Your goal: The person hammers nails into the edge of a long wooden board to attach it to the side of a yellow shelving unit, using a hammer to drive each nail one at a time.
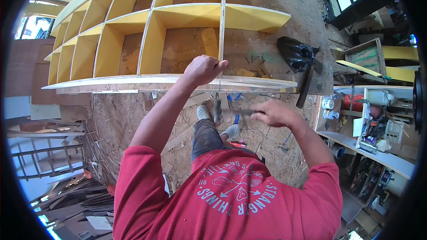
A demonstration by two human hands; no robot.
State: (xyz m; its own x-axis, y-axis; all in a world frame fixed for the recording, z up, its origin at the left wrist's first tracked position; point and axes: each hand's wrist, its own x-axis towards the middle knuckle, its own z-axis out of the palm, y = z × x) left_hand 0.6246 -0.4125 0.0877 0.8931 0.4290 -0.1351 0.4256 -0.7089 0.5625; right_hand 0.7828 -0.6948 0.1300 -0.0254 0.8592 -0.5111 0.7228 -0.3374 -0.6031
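Observation:
A yellow wooden grid frame with open compartments lies on the workbench. My left hand is closed over the frame's near board, beside the end of a divider. In my closed right hand is a hammer, held by its handle. Its head is just off the outer face of the near board, below my left hand. I cannot make out whether a nail stands there. Several loose nails lie on the bench inside the frame's right part.
A black plastic bag sits on the bench at the right, by a dark handle jutting past the edge. Shelves with bottles and tools stand to the right. Wood scraps and shavings cover the floor around my feet.

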